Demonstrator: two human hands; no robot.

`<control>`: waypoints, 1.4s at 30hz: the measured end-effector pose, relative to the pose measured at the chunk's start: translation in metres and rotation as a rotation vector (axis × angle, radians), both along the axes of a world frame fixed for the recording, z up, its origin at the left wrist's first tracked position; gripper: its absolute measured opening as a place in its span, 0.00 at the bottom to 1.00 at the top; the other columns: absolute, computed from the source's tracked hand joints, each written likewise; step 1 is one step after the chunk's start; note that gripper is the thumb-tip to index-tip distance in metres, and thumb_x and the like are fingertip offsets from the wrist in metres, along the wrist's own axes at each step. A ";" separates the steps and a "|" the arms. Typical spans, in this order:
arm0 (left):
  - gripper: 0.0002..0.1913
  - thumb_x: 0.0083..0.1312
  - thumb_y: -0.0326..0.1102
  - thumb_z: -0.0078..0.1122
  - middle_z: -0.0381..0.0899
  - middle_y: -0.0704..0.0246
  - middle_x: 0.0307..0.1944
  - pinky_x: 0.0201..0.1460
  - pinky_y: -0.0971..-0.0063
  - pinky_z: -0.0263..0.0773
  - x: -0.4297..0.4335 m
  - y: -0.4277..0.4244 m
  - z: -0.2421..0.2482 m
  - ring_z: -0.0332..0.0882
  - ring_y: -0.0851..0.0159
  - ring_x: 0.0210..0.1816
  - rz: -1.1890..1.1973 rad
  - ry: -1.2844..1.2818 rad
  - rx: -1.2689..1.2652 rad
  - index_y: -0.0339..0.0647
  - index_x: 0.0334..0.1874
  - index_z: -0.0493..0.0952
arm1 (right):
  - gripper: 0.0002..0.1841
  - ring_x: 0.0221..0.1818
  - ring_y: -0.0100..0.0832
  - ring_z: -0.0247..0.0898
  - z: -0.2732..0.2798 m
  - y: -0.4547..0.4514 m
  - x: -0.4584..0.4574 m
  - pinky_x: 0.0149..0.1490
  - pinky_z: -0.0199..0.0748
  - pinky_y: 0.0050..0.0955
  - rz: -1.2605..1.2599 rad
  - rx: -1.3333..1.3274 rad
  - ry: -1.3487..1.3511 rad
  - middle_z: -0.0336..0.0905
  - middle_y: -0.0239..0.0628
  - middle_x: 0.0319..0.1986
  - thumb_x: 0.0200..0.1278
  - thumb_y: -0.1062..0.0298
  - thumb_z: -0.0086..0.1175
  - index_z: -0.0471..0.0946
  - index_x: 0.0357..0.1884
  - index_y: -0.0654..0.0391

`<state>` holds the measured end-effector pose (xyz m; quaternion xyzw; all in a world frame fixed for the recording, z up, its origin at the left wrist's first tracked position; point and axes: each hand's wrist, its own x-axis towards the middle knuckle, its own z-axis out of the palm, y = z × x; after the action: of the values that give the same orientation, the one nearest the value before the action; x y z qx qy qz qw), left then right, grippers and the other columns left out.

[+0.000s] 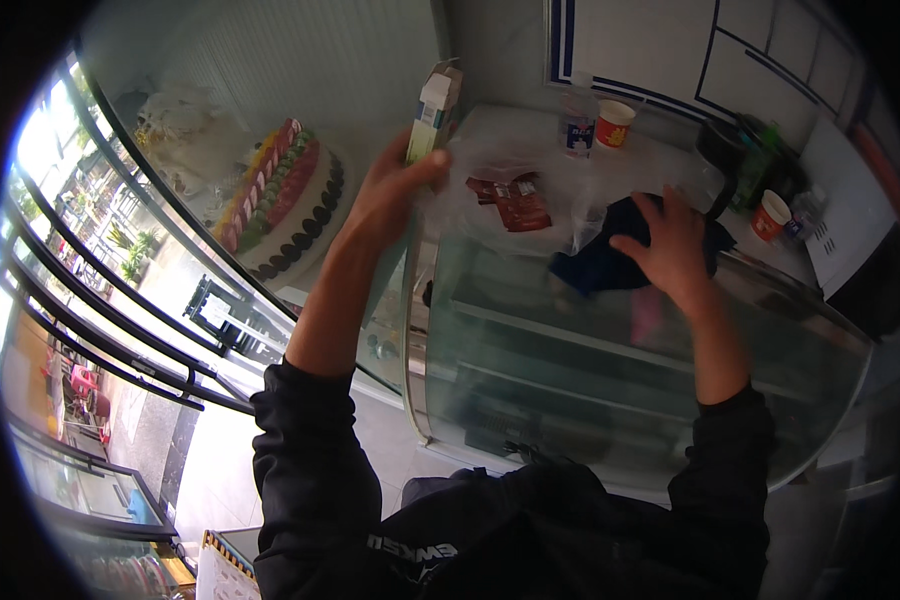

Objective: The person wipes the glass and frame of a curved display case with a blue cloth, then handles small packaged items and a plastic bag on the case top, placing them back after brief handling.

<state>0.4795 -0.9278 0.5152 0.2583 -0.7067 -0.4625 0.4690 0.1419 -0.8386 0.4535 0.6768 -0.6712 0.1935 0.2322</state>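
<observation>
My left hand grips a small cardboard box with its top flaps raised, at the left end of a glass display case. A clear plastic bag lies on the case top beside that hand, with dark red packets in or on it. My right hand is spread over a dark blue cloth that hangs partly over the case's front edge. Whether its fingertips touch the cloth cannot be told. A pink thing, blurred, shows below the cloth.
A red paper cup and a plastic bottle stand at the back of the case top. Another red cup is at the right, near green items. A large decorated cake stands left, beside a window.
</observation>
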 end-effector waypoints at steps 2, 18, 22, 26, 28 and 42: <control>0.32 0.62 0.51 0.63 0.73 0.69 0.34 0.40 0.76 0.68 -0.014 -0.003 0.005 0.69 0.72 0.34 0.156 -0.201 0.011 0.34 0.61 0.69 | 0.27 0.64 0.54 0.59 -0.024 -0.001 -0.006 0.67 0.50 0.56 0.022 0.015 0.045 0.62 0.53 0.63 0.59 0.52 0.60 0.72 0.60 0.50; 0.25 0.54 0.41 0.72 0.76 0.66 0.34 0.46 0.71 0.72 -0.043 -0.021 0.051 0.76 0.64 0.37 0.477 -0.568 -0.445 0.37 0.51 0.77 | 0.15 0.36 0.39 0.75 0.033 -0.067 0.041 0.41 0.71 0.31 0.342 0.118 -0.959 0.79 0.43 0.35 0.56 0.64 0.59 0.77 0.43 0.62; 0.26 0.51 0.40 0.72 0.71 0.60 0.47 0.53 0.64 0.72 -0.035 -0.016 0.054 0.74 0.53 0.49 0.557 -0.862 -0.643 0.41 0.52 0.76 | 0.08 0.24 0.25 0.68 0.074 -0.086 0.041 0.30 0.64 0.24 0.504 0.060 -1.368 0.77 0.33 0.24 0.56 0.69 0.55 0.79 0.34 0.64; 0.26 0.52 0.38 0.71 0.71 0.61 0.49 0.54 0.63 0.73 -0.038 -0.014 0.052 0.74 0.53 0.51 0.620 -0.948 -0.770 0.41 0.53 0.75 | 0.05 0.21 0.22 0.64 0.097 -0.096 0.050 0.25 0.60 0.21 0.558 0.077 -1.537 0.74 0.33 0.23 0.57 0.72 0.53 0.76 0.31 0.63; 0.25 0.52 0.37 0.71 0.71 0.62 0.50 0.54 0.62 0.73 -0.039 -0.016 0.051 0.74 0.53 0.52 0.626 -0.951 -0.769 0.41 0.53 0.75 | 0.04 0.21 0.22 0.63 0.103 -0.103 0.052 0.24 0.59 0.21 0.528 0.105 -1.658 0.73 0.34 0.22 0.57 0.72 0.52 0.75 0.30 0.62; 0.31 0.48 0.41 0.73 0.72 0.60 0.47 0.54 0.63 0.72 -0.044 -0.043 0.038 0.75 0.52 0.50 0.577 -0.826 -0.567 0.43 0.56 0.75 | 0.19 0.39 0.26 0.71 0.095 -0.106 0.051 0.35 0.70 0.21 0.755 0.160 -1.295 0.75 0.37 0.43 0.62 0.73 0.51 0.75 0.56 0.54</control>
<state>0.4356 -0.9709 0.5531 0.4638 -0.8285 0.0305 0.3123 0.1933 -0.9444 0.5489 0.6267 -0.4080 0.5699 -0.3406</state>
